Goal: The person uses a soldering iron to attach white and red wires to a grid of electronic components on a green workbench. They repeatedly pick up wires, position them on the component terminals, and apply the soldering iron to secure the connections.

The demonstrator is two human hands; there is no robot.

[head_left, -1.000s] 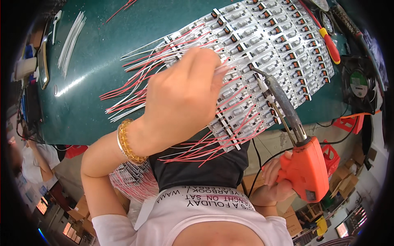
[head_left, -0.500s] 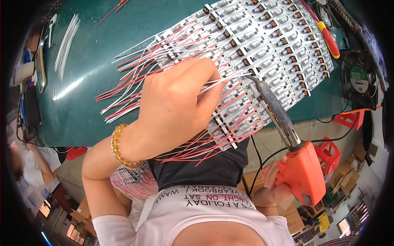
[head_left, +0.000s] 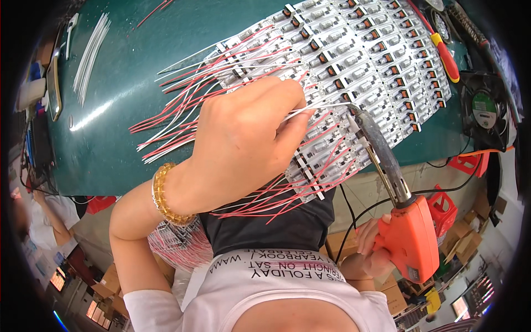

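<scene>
rows of small white circuit boards (head_left: 354, 66) cover the upper right of a dark green table (head_left: 127, 122), laid edge to edge in a slanted sheet, each strip studded with little black and orange parts and pale metal pads. thin red and white wires (head_left: 177, 119) fan out from the near edge of the boards toward the left, stiff and straight, and more of them hang past the table's front edge. the left hand (head_left: 243, 144) lies over the lower left part of the sheet, fingers curled tight, pinching a thin white wire (head_left: 315, 107) whose free end runs right along the boards – it ends just beside the tip of the soldering gun (head_left: 387, 188). a bracelet of round amber beads (head_left: 166, 195) circles that wrist. the gun has a grey metal barrel, dull and scorched, and a bright orange plastic body low on the right; the right hand (head_left: 371, 250) is wrapped around its grip below the table edge, fingers closed on it, mostly hidden behind the body. a black cord (head_left: 354, 221) loops from the gun across the table's front. a red and yellow screwdriver (head_left: 440, 44) lies along the boards' far right edge, with a black square fan (head_left: 484, 108) just beyond it. a bundle of loose white wires (head_left: 91, 52) lies on the far left of the table, well apart from the boards.
</scene>
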